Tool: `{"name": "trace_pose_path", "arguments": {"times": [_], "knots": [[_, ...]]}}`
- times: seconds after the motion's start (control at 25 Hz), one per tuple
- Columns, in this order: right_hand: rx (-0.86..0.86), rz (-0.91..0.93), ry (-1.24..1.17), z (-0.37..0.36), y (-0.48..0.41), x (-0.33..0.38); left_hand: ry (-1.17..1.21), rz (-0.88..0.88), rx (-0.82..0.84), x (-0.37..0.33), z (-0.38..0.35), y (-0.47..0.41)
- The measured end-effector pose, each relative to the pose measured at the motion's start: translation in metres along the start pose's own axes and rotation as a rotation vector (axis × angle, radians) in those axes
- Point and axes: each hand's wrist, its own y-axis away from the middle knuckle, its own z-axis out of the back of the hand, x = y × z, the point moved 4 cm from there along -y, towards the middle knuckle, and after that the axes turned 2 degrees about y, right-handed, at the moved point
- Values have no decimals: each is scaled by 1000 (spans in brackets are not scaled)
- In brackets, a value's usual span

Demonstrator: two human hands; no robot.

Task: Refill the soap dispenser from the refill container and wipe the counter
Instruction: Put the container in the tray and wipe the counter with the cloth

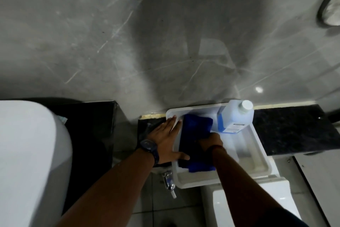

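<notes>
Cloth (195,134) under hands (209,143) (both flat)

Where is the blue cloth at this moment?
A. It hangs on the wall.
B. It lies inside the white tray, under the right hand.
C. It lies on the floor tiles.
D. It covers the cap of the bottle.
B: the blue cloth lies spread inside the white rectangular plastic tray, with the right hand pressing on it and the left hand flat on the tray's left rim.
</notes>
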Motion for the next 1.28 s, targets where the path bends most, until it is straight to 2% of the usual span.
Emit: {"name": "trace_pose_path", "arguments": {"times": [0.16, 0.36, 0.52, 0.68, 0.88, 1.0, 1.12, 1.28], "knots": [[85, 168, -136, 5, 26, 27, -5, 23, -54, 0, 23, 28], [-1, 457, -359, 13, 125, 63, 27, -48, -274, -15, 95, 103], [-64, 512, -615, 1, 224, 79, 70, -89, -433, -23, 146, 195], [-164, 486, -794, -51, 337, 73, 120, -96, -521, -4, 157, 318], [-434, 480, -665, -141, 422, 48, -40, -228, -505, 15, 115, 435], [-585, 537, -552, -185, 446, 27, -71, -217, -507, 39, 80, 484], [-647, 588, -425, -218, 457, 3, -131, -72, -485, 82, 41, 532], [-598, 659, -213, -247, 460, -23, -49, 271, -365, 142, 5, 574]]}}
